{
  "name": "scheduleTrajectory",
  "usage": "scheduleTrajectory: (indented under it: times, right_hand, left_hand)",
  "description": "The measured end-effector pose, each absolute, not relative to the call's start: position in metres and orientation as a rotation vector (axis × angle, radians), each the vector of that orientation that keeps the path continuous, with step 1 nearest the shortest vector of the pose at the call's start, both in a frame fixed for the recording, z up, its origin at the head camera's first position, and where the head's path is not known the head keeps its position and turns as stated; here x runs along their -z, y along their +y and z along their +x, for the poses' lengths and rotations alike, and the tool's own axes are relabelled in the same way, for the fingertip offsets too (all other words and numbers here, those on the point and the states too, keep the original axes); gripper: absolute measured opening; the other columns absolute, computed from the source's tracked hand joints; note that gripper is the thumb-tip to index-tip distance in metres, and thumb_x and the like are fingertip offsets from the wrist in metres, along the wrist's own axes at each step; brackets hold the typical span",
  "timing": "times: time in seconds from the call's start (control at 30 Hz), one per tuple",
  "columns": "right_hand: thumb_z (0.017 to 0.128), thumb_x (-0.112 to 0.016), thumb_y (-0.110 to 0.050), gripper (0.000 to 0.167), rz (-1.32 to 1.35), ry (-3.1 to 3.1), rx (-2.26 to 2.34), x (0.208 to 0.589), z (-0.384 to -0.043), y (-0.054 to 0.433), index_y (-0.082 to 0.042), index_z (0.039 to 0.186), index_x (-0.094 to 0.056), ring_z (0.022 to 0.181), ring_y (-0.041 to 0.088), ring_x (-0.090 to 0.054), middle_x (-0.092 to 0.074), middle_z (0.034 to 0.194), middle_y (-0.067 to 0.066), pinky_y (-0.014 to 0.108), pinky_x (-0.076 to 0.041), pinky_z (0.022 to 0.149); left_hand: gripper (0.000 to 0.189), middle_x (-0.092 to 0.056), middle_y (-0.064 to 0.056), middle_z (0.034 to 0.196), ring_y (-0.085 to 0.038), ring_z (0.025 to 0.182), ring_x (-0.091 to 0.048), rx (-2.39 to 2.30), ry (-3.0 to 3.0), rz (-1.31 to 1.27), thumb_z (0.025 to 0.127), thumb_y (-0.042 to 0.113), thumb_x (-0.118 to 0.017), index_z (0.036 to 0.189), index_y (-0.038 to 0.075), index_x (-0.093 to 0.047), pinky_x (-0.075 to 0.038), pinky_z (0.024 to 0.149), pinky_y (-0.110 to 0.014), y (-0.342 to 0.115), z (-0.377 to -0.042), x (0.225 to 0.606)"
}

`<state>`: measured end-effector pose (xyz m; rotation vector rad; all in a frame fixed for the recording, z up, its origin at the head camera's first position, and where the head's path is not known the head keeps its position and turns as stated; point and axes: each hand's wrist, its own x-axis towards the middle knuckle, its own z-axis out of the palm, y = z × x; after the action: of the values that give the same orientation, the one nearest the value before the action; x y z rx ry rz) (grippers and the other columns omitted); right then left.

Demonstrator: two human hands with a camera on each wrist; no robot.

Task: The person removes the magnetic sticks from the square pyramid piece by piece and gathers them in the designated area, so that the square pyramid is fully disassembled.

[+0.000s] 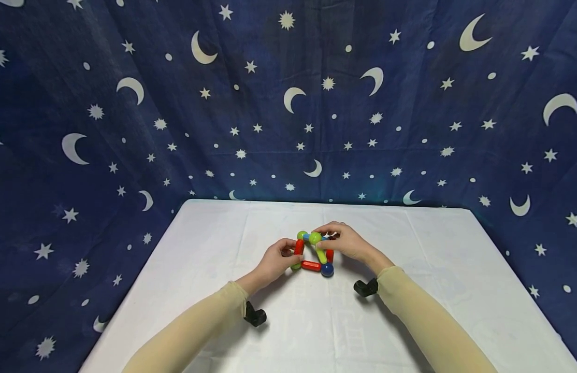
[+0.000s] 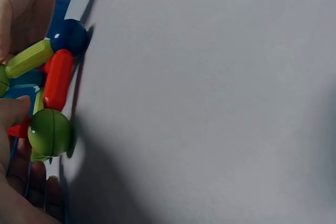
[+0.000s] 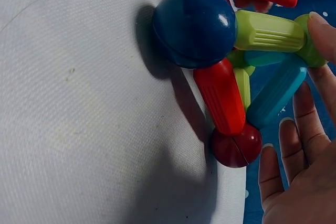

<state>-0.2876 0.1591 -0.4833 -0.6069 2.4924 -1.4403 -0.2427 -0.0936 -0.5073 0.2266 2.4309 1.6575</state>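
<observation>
Both hands (image 1: 312,251) around toy frame (image 1: 314,255)

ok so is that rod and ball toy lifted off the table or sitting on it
Sitting on it: the rod and ball toy rests its blue ball on the white tablecloth.

Rods (image 3: 223,100) and balls (image 3: 195,26): glossy smooth plastic, rods lightly ribbed, highlights on the balls. Tablecloth (image 1: 456,269): matt white woven cloth, fine grain, faint creases. Backdrop (image 1: 83,103): matt printed fabric, softly wrinkled. Sleeves (image 1: 423,321): thin matt knit.
</observation>
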Motion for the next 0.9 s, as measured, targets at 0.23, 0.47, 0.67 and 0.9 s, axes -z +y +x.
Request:
scheduleTrajectory:
  times: [0.23, 0.47, 0.67, 0.9]
  right_hand:
    - [0.087, -0.082, -0.037, 0.039, -0.573, 2.455, 1.422, 0.489, -0.277, 0.158, -0.021, 0.122, -0.074, 0.117, 0.027, -0.050, -0.063, 0.117, -0.001, 0.045, -0.042, 0.100]
    - [0.085, -0.083, -0.041, 0.039, -0.556, 2.504, 1.408, 0.488, -0.272, 0.160, -0.023, 0.118, -0.074, 0.118, 0.026, -0.048, -0.062, 0.115, -0.003, 0.050, -0.040, 0.102]
    - [0.086, -0.083, -0.042, 0.040, -0.578, 2.527, 1.396, 0.483, -0.271, 0.166, -0.023, 0.120, -0.075, 0.116, 0.025, -0.048, -0.062, 0.112, -0.003, 0.049, -0.040, 0.102]
    - [0.087, -0.082, -0.043, 0.040, -0.550, 2.522, 1.374, 0.477, -0.268, 0.175, -0.024, 0.122, -0.075, 0.118, 0.026, -0.049, -0.063, 0.115, -0.004, 0.045, -0.043, 0.096]
  left_hand:
    - [0.033, -0.064, -0.002, 0.106, -0.018, 0.089, -0.055, -1.471, 2.536, 0.344, 0.091, 0.019, -0.079, 0.118, 0.007, -0.065, -0.048, 0.072, -0.029, -0.101, -0.235, 0.512]
    - [0.028, -0.065, -0.001, 0.106, -0.018, 0.093, -0.055, -1.330, 2.693, 0.405, 0.093, 0.026, -0.078, 0.114, 0.010, -0.068, -0.046, 0.082, -0.035, -0.106, -0.237, 0.509]
    - [0.028, -0.068, 0.001, 0.110, -0.021, 0.101, -0.056, -1.205, 2.807, 0.389, 0.094, 0.032, -0.077, 0.115, 0.015, -0.071, -0.047, 0.088, -0.041, -0.105, -0.251, 0.505]
    - [0.033, -0.070, -0.002, 0.111, -0.024, 0.102, -0.057, -1.234, 2.855, 0.404, 0.094, 0.027, -0.076, 0.121, 0.009, -0.070, -0.047, 0.087, -0.040, -0.100, -0.266, 0.505]
